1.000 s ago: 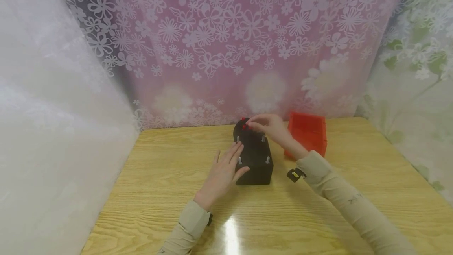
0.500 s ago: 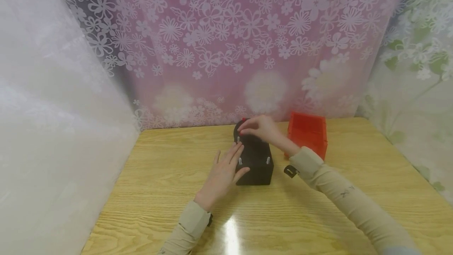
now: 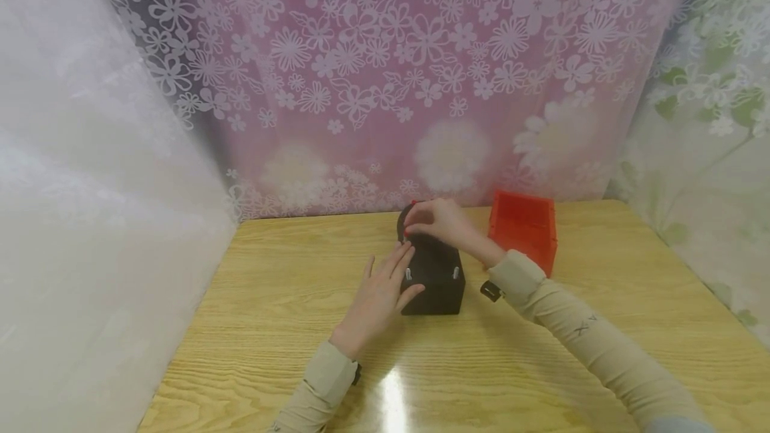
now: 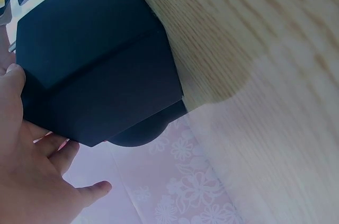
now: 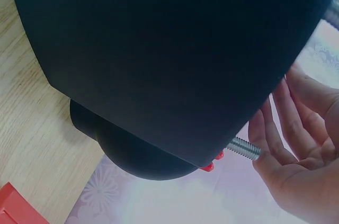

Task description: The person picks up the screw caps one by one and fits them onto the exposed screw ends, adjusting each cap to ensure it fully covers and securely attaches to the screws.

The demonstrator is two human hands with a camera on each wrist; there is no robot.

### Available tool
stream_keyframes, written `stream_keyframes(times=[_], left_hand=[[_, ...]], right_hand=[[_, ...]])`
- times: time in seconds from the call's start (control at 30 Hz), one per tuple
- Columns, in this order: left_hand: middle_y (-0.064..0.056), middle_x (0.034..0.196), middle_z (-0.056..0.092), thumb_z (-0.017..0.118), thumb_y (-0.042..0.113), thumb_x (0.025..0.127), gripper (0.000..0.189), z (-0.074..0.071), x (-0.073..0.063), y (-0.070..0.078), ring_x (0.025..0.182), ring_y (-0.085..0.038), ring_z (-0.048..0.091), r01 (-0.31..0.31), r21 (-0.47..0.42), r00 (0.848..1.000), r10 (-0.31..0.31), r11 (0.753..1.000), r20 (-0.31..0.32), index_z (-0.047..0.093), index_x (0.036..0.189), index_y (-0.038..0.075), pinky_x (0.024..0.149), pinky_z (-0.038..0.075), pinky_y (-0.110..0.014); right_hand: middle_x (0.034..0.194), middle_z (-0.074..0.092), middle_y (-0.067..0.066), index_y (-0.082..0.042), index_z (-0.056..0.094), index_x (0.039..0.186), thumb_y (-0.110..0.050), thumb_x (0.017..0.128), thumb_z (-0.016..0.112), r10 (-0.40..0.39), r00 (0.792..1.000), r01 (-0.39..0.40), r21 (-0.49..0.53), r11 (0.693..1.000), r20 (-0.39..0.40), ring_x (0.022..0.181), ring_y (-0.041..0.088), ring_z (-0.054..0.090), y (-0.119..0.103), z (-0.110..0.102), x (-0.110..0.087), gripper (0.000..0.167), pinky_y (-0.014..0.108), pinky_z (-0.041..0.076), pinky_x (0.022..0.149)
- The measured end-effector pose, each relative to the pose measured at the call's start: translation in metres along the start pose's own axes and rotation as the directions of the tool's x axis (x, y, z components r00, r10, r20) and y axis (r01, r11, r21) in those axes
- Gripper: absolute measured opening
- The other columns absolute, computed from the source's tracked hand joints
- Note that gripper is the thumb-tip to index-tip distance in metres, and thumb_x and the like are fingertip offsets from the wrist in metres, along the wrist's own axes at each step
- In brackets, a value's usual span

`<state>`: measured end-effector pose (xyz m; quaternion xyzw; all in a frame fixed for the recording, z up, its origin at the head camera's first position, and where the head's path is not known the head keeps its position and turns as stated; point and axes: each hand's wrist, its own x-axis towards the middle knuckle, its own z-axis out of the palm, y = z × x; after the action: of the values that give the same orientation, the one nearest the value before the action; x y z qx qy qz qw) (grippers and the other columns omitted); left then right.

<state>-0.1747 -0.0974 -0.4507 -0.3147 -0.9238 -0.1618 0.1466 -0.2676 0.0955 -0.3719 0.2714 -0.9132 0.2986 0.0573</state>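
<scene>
A black box point(image 3: 432, 286) with a rounded black part point(image 3: 403, 219) at its back stands on the table. Upright metal threaded studs point(image 3: 456, 272) rise from its top; one stud point(image 5: 243, 149) shows close up in the right wrist view. My left hand point(image 3: 375, 296) rests with straight fingers against the box's left side and top edge. Over the back of the box, my right hand point(image 3: 448, 224) pinches a small red piece point(image 3: 407, 233) at the back left stud. Its exact shape is mostly hidden by the fingers. More red pieces point(image 5: 207, 167) sit on the rounded part.
An open red bin point(image 3: 523, 226) stands right of the box, behind the right forearm. The wooden table point(image 3: 271, 286) ends at a pink flowered curtain point(image 3: 373, 85) at the back. Pale sheets point(image 3: 90, 186) hang on both sides.
My right hand has moved left and slightly nearer, from the red pieces on the rounded part to the back left stud, carrying a red piece. The left hand has stayed in place.
</scene>
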Motion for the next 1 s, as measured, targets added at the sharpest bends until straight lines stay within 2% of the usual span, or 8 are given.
stream_keyframes(times=[0.33,0.5,0.67,0.77,0.9,1.0], left_hand=[[-0.006,0.166,0.027,0.047,0.05,0.105,0.073,-0.001,0.0,0.0,0.154,-0.021,0.024,-0.001,0.018,1.0,0.001,1.0,0.006,0.028,0.16,0.007,0.12,0.021,-0.062],[-0.006,0.167,0.027,0.046,0.051,0.105,0.073,-0.001,0.001,0.0,0.154,-0.021,0.023,0.003,0.015,1.0,-0.003,1.0,0.007,0.028,0.16,0.007,0.121,0.021,-0.062],[-0.007,0.166,0.028,0.045,0.051,0.105,0.073,0.001,0.002,0.001,0.153,-0.024,0.025,-0.005,0.004,1.0,0.005,1.0,-0.015,0.029,0.16,0.006,0.12,0.022,-0.063],[-0.007,0.166,0.027,0.043,0.052,0.105,0.073,0.001,0.003,0.001,0.153,-0.025,0.025,-0.005,-0.001,1.0,0.005,1.0,-0.021,0.029,0.16,0.005,0.12,0.022,-0.063],[-0.007,0.167,0.026,0.042,0.052,0.105,0.073,0.001,0.004,0.002,0.154,-0.024,0.023,0.005,-0.007,1.0,-0.005,1.0,-0.015,0.028,0.16,0.006,0.12,0.02,-0.063],[-0.006,0.167,0.024,0.042,0.052,0.106,0.073,0.002,0.005,0.002,0.155,-0.023,0.021,0.012,-0.008,1.0,-0.012,1.0,-0.011,0.027,0.16,0.006,0.121,0.019,-0.062]], right_hand=[[0.094,0.077,-0.006,-0.017,0.08,0.097,-0.022,0.09,0.078,-0.047,0.997,0.049,-0.038,0.998,0.055,0.085,0.013,0.07,0.001,0.003,-0.002,0.008,0.037,0.057,0.083],[0.097,0.077,-0.005,-0.016,0.079,0.1,-0.021,0.09,0.079,-0.072,0.997,0.072,-0.006,0.997,0.042,0.091,0.016,0.071,0.002,0.001,-0.004,0.01,0.04,0.057,0.088],[0.104,0.077,0.0,-0.015,0.079,0.105,-0.023,0.093,0.076,-0.042,0.998,0.045,0.044,0.998,-0.057,0.102,0.022,0.07,0.009,-0.003,-0.006,0.015,0.044,0.054,0.096],[0.104,0.077,0.005,-0.011,0.077,0.11,-0.026,0.096,0.072,0.014,0.99,0.007,0.146,0.989,-0.14,0.097,0.023,0.073,0.012,-0.008,-0.011,0.021,0.043,0.058,0.087],[0.1,0.077,0.011,-0.006,0.075,0.114,-0.029,0.1,0.066,0.061,0.973,0.011,0.309,0.951,-0.223,0.087,0.027,0.075,0.017,-0.017,-0.017,0.028,0.039,0.062,0.076],[0.099,0.077,0.011,-0.007,0.074,0.116,-0.032,0.102,0.063,0.072,0.961,0.023,0.336,0.942,-0.266,0.088,0.03,0.075,0.023,-0.024,-0.021,0.031,0.039,0.061,0.082]])
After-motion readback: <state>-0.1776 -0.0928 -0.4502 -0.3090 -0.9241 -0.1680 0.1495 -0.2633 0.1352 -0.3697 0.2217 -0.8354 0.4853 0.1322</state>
